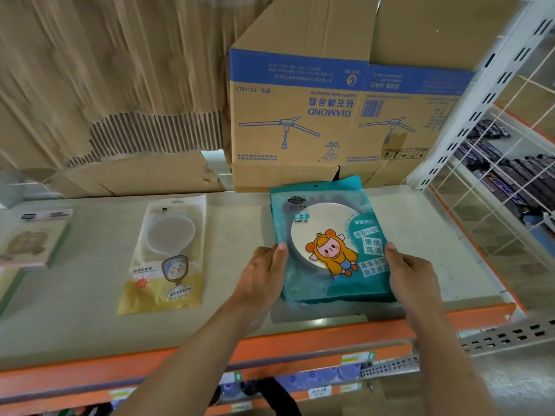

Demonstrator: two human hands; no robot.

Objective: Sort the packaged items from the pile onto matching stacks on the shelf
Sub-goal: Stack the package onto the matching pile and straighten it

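Evidently squares a teal mirror pack [330,244] on the shelf [90,325], toward its right end and just in front of an upturned fan carton [300,121]. Pinches the pack's left edge with the left grip [264,274], thumb over the printed face and fingers tucked under; pinches the right edge likewise with the right grip [411,274]. Takes both sides at once, probably to hold the floppy sleeve flat and line it up instead of dropping it askew. Appears to lay it on more teal beneath, judging by the thick, blurred lower edge, yet cannot count layers, nor tell whether fully resting or held just above. Turns it face up, hang hole to the back, as befits a tidy matching stack. Sets kinds apart along the shelf: a clear-and-yellow hand-mirror pack [165,256] flat and well to the left, a pink-edged pack [30,241] further left at the frame's edge, too smeared to read. Shows no source pile anywhere. Looks like 1 placement nearly done, lacking only release. Calls next for lifting both thumbs without dragging the slippery film forward over the orange front rail [300,346], near the pack's lower edge. Gives 3 separate spots, with bare shelf between for growth.
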